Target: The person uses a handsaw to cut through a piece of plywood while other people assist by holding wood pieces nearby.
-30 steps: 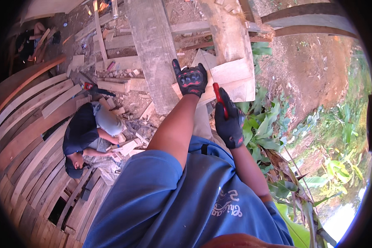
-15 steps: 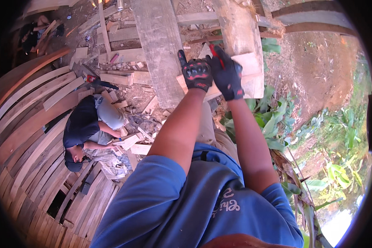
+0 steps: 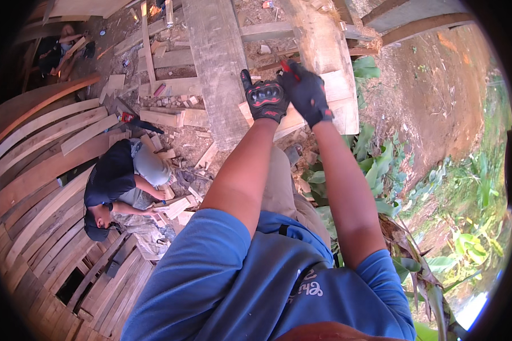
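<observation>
- While the left gloved hand (image 3: 265, 96) apparently steadies the pale wooden strip (image 3: 292, 121) beneath it, one finger out, its grip hidden, the right gloved hand (image 3: 305, 94), just beside, is curled around a red-handled tool (image 3: 290, 70).
- Probably mid-stroke; another calls for keeping the strip pinned.
- Left of both hands: a grey plank (image 3: 219, 62); farther, a crouching co-worker (image 3: 111, 173).

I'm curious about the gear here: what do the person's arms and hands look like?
The left hand and right hand wear black gloves with red markings; the left glove shows a ridged knuckle guard edged in red. Short blue sleeves leave the forearms bare.
</observation>
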`<action>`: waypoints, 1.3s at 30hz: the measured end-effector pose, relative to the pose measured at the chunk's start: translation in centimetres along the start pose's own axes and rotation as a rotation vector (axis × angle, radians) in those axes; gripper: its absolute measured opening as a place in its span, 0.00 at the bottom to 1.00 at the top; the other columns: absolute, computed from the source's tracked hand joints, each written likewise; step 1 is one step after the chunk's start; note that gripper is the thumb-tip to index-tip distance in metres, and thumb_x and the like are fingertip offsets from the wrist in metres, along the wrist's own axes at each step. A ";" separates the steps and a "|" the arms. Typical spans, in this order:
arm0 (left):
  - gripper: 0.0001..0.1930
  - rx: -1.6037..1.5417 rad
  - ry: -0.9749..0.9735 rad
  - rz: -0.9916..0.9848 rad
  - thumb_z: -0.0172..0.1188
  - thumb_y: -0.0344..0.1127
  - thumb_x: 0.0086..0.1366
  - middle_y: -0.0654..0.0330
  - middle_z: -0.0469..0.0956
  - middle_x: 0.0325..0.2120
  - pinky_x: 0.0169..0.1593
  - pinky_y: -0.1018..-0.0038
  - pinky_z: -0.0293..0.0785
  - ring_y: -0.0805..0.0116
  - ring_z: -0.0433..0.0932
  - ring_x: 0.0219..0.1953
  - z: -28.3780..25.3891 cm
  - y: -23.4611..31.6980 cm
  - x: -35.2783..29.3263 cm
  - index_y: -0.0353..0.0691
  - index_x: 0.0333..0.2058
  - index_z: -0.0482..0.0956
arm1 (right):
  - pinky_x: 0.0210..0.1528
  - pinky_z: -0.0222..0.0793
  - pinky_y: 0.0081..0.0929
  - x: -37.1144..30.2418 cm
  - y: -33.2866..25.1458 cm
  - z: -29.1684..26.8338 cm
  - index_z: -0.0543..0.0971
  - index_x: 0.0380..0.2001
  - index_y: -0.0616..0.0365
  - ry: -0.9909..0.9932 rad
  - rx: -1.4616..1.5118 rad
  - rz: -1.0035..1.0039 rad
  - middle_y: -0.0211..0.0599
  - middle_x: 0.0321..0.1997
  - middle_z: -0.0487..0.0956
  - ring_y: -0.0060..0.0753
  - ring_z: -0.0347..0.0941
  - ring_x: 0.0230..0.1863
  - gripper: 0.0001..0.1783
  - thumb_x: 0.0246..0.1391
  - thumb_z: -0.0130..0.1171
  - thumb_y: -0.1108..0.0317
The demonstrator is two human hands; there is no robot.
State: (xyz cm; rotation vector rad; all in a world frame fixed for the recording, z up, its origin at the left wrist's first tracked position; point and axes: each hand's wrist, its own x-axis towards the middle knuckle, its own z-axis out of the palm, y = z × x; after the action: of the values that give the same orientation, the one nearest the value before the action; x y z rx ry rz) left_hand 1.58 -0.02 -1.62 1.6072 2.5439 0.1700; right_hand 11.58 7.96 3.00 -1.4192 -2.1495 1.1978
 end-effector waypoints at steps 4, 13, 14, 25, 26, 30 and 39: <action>0.24 -0.016 0.031 0.028 0.47 0.42 0.80 0.54 0.86 0.22 0.82 0.38 0.46 0.53 0.87 0.30 -0.3 0.5 -0.2 0.44 0.29 0.89 | 0.60 0.77 0.53 3.3 0.9 0.4 0.86 0.50 0.58 -0.139 -0.217 0.002 0.61 0.50 0.87 0.65 0.84 0.53 0.23 0.65 0.54 0.53; 0.32 -0.094 -0.102 -0.184 0.38 0.43 0.82 0.52 0.88 0.25 0.84 0.46 0.41 0.54 0.88 0.35 -1.4 1.1 0.6 0.41 0.28 0.90 | 0.27 0.77 0.32 -5.9 1.4 -0.7 0.81 0.69 0.57 0.082 0.411 0.273 0.37 0.28 0.86 0.25 0.81 0.22 0.29 0.71 0.62 0.54; 0.32 -0.100 -0.104 -0.183 0.38 0.44 0.82 0.52 0.88 0.25 0.84 0.46 0.41 0.54 0.88 0.35 -1.4 1.1 0.6 0.41 0.27 0.90 | 0.28 0.78 0.34 -5.6 1.4 -0.8 0.81 0.68 0.57 0.076 0.394 0.287 0.38 0.29 0.86 0.27 0.82 0.23 0.29 0.71 0.62 0.54; 0.32 -0.091 -0.022 -0.193 0.41 0.45 0.82 0.53 0.87 0.23 0.83 0.45 0.46 0.54 0.88 0.35 -0.5 1.0 0.3 0.42 0.24 0.89 | 0.32 0.79 0.35 -1.3 -1.9 -2.6 0.85 0.62 0.62 -0.002 0.247 0.365 0.50 0.37 0.89 0.34 0.85 0.27 0.27 0.66 0.62 0.57; 0.32 -0.081 -0.033 -0.203 0.41 0.45 0.82 0.53 0.87 0.23 0.83 0.45 0.46 0.54 0.88 0.35 -1.0 1.3 0.6 0.42 0.24 0.89 | 0.30 0.77 0.33 -2.1 -0.9 -1.9 0.85 0.62 0.62 0.082 0.272 0.319 0.46 0.35 0.89 0.31 0.83 0.24 0.26 0.67 0.63 0.58; 0.32 -0.035 0.087 -0.206 0.41 0.46 0.82 0.52 0.87 0.24 0.82 0.43 0.47 0.53 0.88 0.35 0.2 0.5 1.3 0.41 0.24 0.90 | 0.26 0.69 0.23 -6.4 -6.8 -5.5 0.85 0.64 0.59 0.147 0.749 0.313 0.26 0.31 0.83 0.16 0.72 0.23 0.23 0.70 0.64 0.61; 0.20 -0.195 0.265 0.250 0.53 0.45 0.77 0.50 0.88 0.39 0.80 0.42 0.52 0.52 0.84 0.51 -1.2 -1.1 -1.9 0.39 0.38 0.89 | 0.53 0.79 0.44 -20.5 -8.9 -11.3 0.77 0.71 0.58 0.027 0.117 0.211 0.55 0.50 0.89 0.51 0.88 0.48 0.28 0.73 0.59 0.60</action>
State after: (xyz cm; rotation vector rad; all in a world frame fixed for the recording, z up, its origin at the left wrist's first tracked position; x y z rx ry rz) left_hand 1.19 -2.26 -0.52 1.9262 2.3974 0.6757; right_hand 22.88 -5.88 20.61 -1.6310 -1.9152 1.3454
